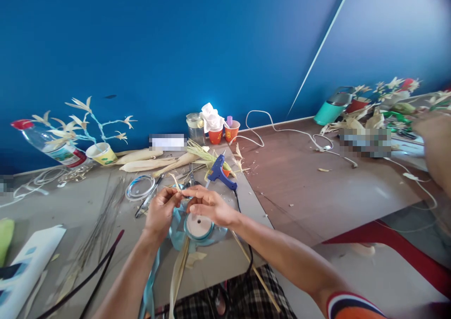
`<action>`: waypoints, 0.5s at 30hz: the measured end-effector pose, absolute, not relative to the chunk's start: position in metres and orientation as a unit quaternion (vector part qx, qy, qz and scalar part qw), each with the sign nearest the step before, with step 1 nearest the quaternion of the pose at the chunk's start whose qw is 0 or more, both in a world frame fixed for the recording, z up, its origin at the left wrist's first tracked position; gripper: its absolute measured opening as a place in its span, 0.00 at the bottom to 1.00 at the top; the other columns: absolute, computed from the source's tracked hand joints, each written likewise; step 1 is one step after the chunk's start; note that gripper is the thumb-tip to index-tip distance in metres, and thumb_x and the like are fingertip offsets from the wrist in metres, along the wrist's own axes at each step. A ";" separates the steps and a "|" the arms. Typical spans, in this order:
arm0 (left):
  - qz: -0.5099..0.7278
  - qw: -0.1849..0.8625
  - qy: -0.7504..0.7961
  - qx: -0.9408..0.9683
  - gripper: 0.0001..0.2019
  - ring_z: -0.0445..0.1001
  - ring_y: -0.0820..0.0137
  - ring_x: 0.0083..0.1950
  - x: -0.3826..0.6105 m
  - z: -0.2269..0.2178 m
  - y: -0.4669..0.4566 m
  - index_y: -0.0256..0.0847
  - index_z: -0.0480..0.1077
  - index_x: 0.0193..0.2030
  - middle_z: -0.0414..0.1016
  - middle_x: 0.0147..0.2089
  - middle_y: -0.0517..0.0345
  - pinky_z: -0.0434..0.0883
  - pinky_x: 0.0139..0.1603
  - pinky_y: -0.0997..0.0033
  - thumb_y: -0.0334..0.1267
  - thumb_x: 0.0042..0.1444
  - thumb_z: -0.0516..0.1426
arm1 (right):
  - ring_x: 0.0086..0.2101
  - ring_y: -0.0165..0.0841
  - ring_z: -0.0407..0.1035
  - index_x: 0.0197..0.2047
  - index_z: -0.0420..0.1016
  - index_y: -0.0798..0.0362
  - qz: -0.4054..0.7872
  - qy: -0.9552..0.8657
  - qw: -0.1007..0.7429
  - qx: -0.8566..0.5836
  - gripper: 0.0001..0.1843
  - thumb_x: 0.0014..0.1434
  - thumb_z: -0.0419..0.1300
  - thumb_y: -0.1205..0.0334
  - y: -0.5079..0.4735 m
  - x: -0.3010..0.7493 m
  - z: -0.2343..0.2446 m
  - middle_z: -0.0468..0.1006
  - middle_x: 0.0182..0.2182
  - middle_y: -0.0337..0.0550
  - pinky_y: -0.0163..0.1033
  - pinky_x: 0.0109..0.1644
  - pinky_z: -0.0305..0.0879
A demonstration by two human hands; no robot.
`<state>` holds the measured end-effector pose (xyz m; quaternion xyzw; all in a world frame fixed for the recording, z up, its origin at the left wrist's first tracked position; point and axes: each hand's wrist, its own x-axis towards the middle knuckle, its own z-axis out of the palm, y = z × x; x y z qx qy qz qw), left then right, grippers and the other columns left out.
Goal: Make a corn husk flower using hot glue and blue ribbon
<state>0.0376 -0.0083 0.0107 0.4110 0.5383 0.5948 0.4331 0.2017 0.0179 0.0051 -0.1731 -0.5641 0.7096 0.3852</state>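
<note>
My left hand (162, 209) is closed in a pinch on a thin pale strip of corn husk (175, 182), which sticks up above the fingertips. From the other side my right hand (211, 207) reaches in; its fingers are stretched out to the left fingertips, with the thumb apart below. Just under both hands lies a spool (199, 226) of light blue ribbon, and loose ribbon (176, 229) trails toward the table's front edge. A blue glue gun (220, 172) rests beyond my right hand. Dark-handled scissors (191, 178) lie behind the fingers, partly hidden.
Husk flowers on wrapped stems (95, 117) stand in a yellow cup (102, 154) beside a plastic bottle (66, 152). Corn husks (151, 164), a wire coil (140, 187) and paper cups (215, 135) sit at the back. Another person's blurred arm (437, 145) shows at right.
</note>
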 end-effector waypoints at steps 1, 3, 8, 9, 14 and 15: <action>0.599 0.453 0.525 0.400 0.06 0.63 0.74 0.26 0.037 0.010 -0.008 0.38 0.71 0.25 0.67 0.23 0.61 0.61 0.29 0.75 0.36 0.43 0.64 | 0.34 0.29 0.68 0.48 0.72 0.51 0.707 -0.553 0.398 -0.187 0.24 0.48 0.64 0.52 0.019 0.203 0.007 0.66 0.47 0.45 0.37 0.36 0.67; 0.603 0.493 0.500 0.378 0.08 0.63 0.75 0.27 0.036 0.011 -0.008 0.38 0.71 0.26 0.68 0.25 0.61 0.61 0.30 0.75 0.37 0.43 0.65 | 0.32 0.28 0.67 0.45 0.73 0.53 0.694 -0.539 0.421 -0.225 0.21 0.48 0.64 0.53 0.021 0.206 0.010 0.70 0.42 0.44 0.37 0.37 0.66; 0.609 0.520 0.483 0.355 0.08 0.63 0.76 0.27 0.038 0.016 -0.010 0.36 0.72 0.26 0.69 0.26 0.60 0.61 0.30 0.75 0.37 0.42 0.65 | 0.29 0.27 0.66 0.42 0.73 0.55 0.672 -0.543 0.429 -0.264 0.17 0.48 0.62 0.57 0.024 0.206 0.009 0.71 0.35 0.41 0.36 0.36 0.64; 0.609 0.516 0.484 0.359 0.08 0.63 0.76 0.27 0.038 0.017 -0.010 0.36 0.72 0.26 0.69 0.26 0.60 0.61 0.30 0.75 0.38 0.42 0.65 | 0.29 0.27 0.66 0.42 0.73 0.55 0.671 -0.547 0.425 -0.263 0.17 0.48 0.61 0.57 0.024 0.205 0.008 0.71 0.36 0.41 0.35 0.36 0.64; 0.605 0.501 0.489 0.379 0.08 0.63 0.76 0.27 0.035 0.011 -0.008 0.36 0.73 0.27 0.69 0.26 0.60 0.62 0.29 0.75 0.38 0.42 0.65 | 0.29 0.26 0.66 0.41 0.73 0.55 0.663 -0.564 0.419 -0.261 0.16 0.50 0.60 0.57 0.023 0.204 0.006 0.69 0.38 0.42 0.35 0.36 0.63; 0.603 0.499 0.493 0.381 0.08 0.63 0.76 0.27 0.034 0.008 -0.007 0.37 0.73 0.27 0.69 0.26 0.60 0.62 0.29 0.75 0.38 0.43 0.65 | 0.29 0.26 0.66 0.41 0.73 0.55 0.659 -0.567 0.419 -0.261 0.15 0.51 0.60 0.57 0.023 0.204 0.006 0.69 0.38 0.42 0.35 0.36 0.63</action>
